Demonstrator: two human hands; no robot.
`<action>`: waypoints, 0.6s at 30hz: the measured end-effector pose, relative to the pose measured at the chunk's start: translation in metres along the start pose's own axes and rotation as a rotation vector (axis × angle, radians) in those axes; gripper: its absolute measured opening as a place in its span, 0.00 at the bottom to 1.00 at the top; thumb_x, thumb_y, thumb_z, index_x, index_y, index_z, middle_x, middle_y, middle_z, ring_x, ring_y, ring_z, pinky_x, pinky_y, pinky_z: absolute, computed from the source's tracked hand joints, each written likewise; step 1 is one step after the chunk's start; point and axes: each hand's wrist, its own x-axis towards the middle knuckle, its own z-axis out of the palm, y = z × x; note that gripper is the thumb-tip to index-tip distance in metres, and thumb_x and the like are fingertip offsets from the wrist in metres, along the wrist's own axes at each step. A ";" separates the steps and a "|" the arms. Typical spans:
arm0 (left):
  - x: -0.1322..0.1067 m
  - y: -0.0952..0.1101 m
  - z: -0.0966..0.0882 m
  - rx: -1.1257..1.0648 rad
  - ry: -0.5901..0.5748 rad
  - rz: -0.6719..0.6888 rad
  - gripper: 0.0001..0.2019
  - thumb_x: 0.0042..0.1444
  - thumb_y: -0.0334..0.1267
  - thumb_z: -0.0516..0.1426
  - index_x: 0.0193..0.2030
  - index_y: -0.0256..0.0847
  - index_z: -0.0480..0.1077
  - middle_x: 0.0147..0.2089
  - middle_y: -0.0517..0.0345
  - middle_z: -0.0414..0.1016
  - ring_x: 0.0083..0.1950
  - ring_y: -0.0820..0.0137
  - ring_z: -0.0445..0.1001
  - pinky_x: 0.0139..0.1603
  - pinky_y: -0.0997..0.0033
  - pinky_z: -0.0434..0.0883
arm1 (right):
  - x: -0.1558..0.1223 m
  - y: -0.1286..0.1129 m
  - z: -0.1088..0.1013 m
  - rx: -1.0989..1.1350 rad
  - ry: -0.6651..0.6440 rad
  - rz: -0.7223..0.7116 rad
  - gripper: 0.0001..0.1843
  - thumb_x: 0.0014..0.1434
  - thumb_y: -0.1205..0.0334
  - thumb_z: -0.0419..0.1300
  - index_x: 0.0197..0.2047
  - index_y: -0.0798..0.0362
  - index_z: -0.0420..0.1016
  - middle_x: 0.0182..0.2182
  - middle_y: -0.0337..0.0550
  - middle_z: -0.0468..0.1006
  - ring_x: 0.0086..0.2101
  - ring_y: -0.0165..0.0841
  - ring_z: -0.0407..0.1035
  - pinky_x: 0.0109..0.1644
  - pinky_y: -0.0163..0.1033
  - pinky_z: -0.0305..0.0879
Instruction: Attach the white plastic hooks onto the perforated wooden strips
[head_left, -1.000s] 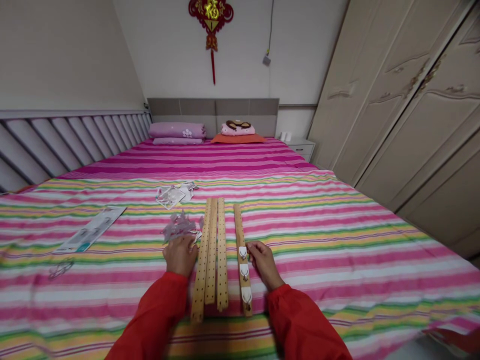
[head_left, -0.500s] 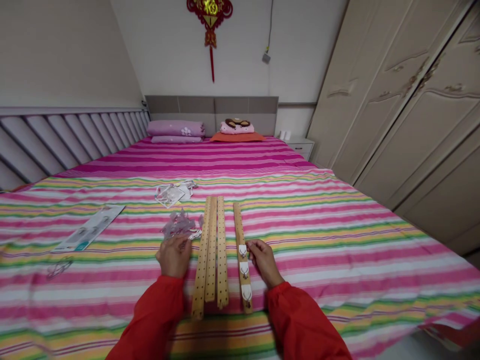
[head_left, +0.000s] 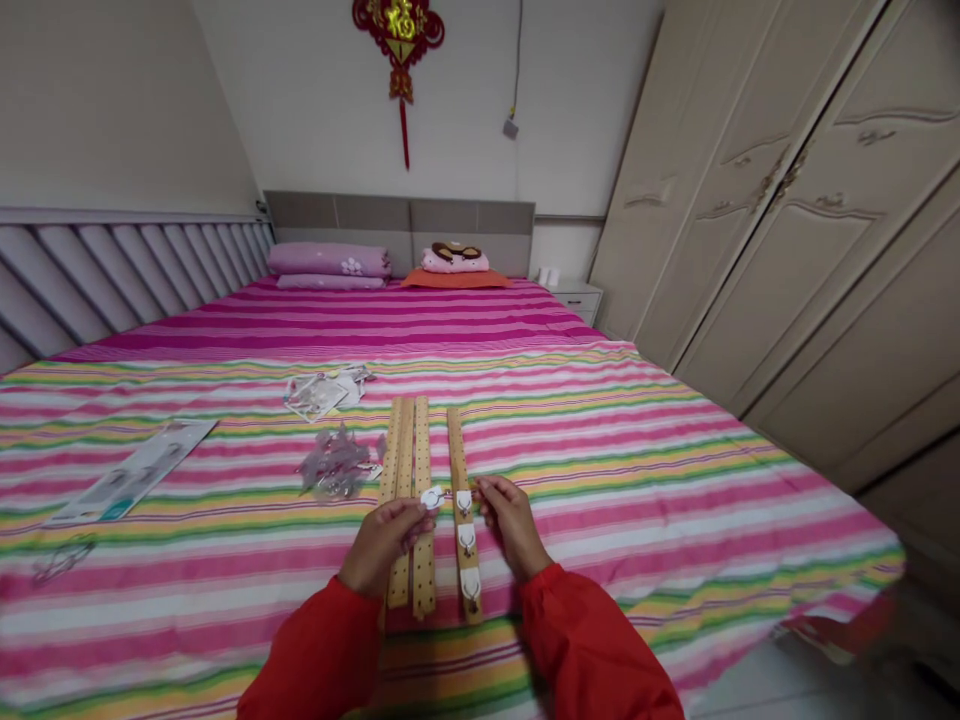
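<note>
Now the left hand (head_left: 382,545) pinches a white hook (head_left: 431,497); a wooden strip (head_left: 459,463) lies just left of the curled right hand (head_left: 514,520), its grip unclear.

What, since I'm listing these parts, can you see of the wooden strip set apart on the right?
The wooden strip is long, narrow and light brown. It lies on the striped cloth, far end angled slightly left. Three white pieces with curved, metal-looking parts sit in a row along its nearer half; its far part is bare of them. The right hand is at its right edge, though fingertip contact is unclear.
</note>
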 end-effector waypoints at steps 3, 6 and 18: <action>0.000 -0.006 0.010 0.003 -0.014 0.019 0.17 0.34 0.44 0.67 0.31 0.36 0.74 0.31 0.53 0.79 0.29 0.74 0.74 0.26 0.78 0.65 | -0.013 -0.012 0.008 0.006 -0.082 -0.014 0.15 0.47 0.53 0.66 0.35 0.54 0.79 0.25 0.40 0.75 0.22 0.27 0.63 0.21 0.31 0.54; -0.001 -0.011 0.019 -0.056 -0.019 0.027 0.17 0.35 0.43 0.66 0.32 0.36 0.74 0.30 0.54 0.79 0.29 0.75 0.74 0.28 0.78 0.66 | -0.025 -0.023 0.014 -0.003 -0.140 -0.034 0.16 0.46 0.56 0.67 0.39 0.52 0.79 0.26 0.40 0.76 0.24 0.29 0.66 0.25 0.33 0.60; -0.005 -0.007 0.019 0.168 -0.118 0.076 0.13 0.37 0.44 0.63 0.23 0.36 0.69 0.22 0.59 0.74 0.26 0.72 0.72 0.29 0.75 0.64 | -0.042 -0.049 0.018 -0.451 -0.321 -0.449 0.06 0.53 0.60 0.63 0.35 0.49 0.81 0.36 0.45 0.73 0.39 0.35 0.69 0.41 0.39 0.67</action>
